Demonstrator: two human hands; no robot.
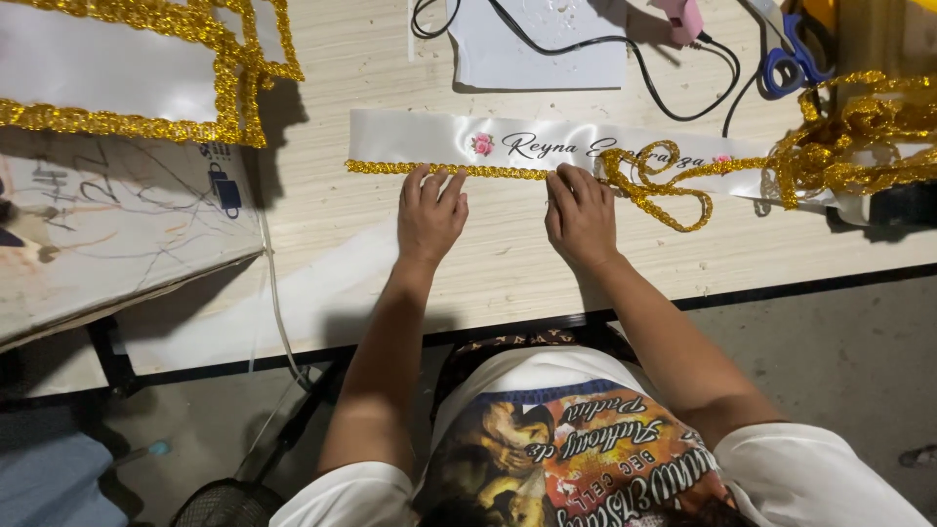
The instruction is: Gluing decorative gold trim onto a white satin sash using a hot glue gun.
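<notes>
Hands [431, 213] [580, 213] flat, pressing trim [488, 172].

Pale wood worktop [322, 224]. Blue-handled scissors [793, 59] top right, black cable [625, 49] looping beside a white sheet [542, 49]. Pink glue gun [680, 18] at top edge. White gold-edged panel [107, 73] top left, scribbled board [107, 224] below it.

Left hand [430, 215] flat, fingers spread, right hand [582, 217] flat beside it, palms down

Bare table [322, 224] lies open left of the hands; rightward, loose gold trim [673, 195] and black cables [673, 88] crowd the way.
</notes>
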